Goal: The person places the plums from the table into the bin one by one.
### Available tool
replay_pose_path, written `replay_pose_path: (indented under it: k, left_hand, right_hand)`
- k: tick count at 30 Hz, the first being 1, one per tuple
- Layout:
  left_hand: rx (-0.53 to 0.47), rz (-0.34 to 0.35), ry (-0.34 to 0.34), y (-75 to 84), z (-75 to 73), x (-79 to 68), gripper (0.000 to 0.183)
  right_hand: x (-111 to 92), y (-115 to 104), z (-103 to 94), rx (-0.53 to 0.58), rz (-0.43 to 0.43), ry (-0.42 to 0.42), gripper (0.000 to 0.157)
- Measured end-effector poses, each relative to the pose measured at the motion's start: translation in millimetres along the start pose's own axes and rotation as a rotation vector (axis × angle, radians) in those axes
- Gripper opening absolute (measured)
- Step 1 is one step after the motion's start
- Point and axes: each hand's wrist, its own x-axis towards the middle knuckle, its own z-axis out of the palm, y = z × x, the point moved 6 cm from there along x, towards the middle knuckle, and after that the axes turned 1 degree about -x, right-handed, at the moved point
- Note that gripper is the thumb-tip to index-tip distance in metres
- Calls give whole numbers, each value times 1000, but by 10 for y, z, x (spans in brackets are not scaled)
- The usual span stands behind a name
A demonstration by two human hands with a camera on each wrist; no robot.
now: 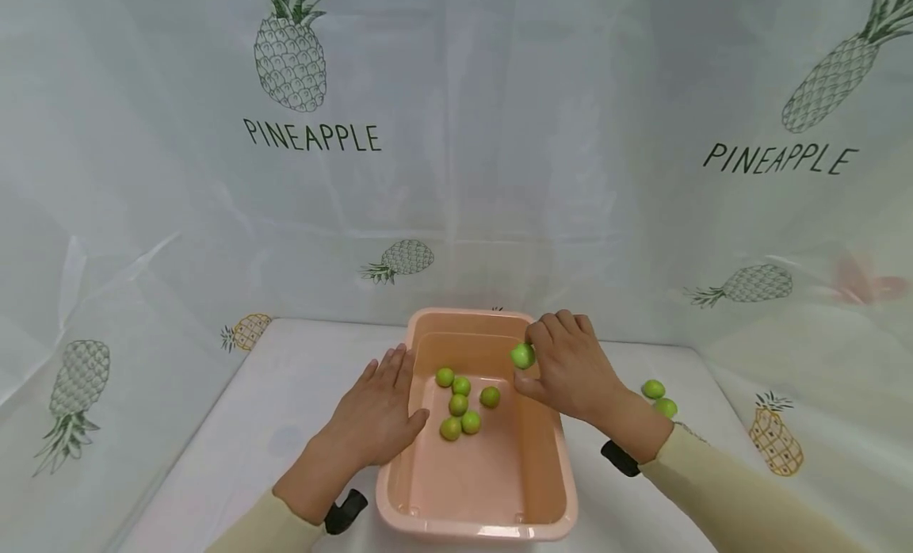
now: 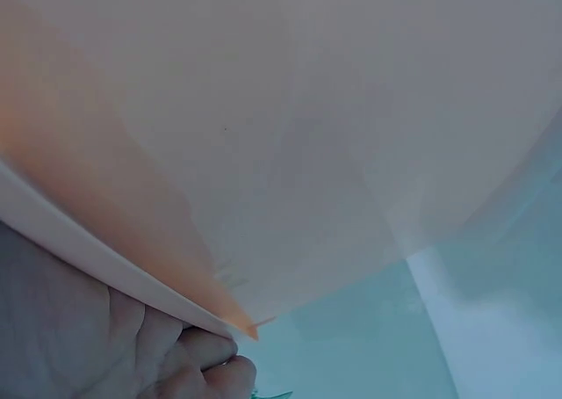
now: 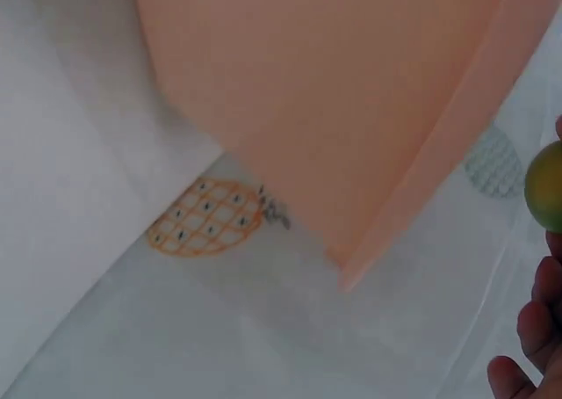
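Note:
A pink plastic tub (image 1: 476, 490) stands on the table with several green limes (image 1: 459, 405) on its floor. My right hand (image 1: 571, 368) pinches another lime (image 1: 522, 356) between thumb and fingers, above the tub's right wall. At the edge of the right wrist view, the same lime (image 3: 546, 188) shows a yellowish-green skin beside the fingertips. My left hand (image 1: 378, 414) lies with straight fingers along the tub's left rim. In the left wrist view its palm and fingers (image 2: 132, 337) touch the rim's underside.
Two more limes (image 1: 659, 399) lie on the white table (image 1: 285, 394), right of the tub and partly behind the right forearm. A pale sheet (image 1: 499, 181) printed with pineapples hangs behind the table and surrounds its sides.

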Motion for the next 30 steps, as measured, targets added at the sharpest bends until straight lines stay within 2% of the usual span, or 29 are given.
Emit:
replay_pose_path:
  k: [8,14,19,30]
  left_hand:
    - [-5,-7,-1,-8,-12,5,87]
    - [-36,-16,-8,-11,16,3,88]
    - [-44,-13,-3,-7,16,-5,87]
    - [-52,-6,15,-4,8,1,87]
  right_hand:
    - [83,-362,285,24,-38,-149,44]
    - [56,-508,444,-101,-113,-157,46]
    - [21,-554,509,-161,-134,-185,47]
    - [-16,-555,535,-206,-156,-208,51]
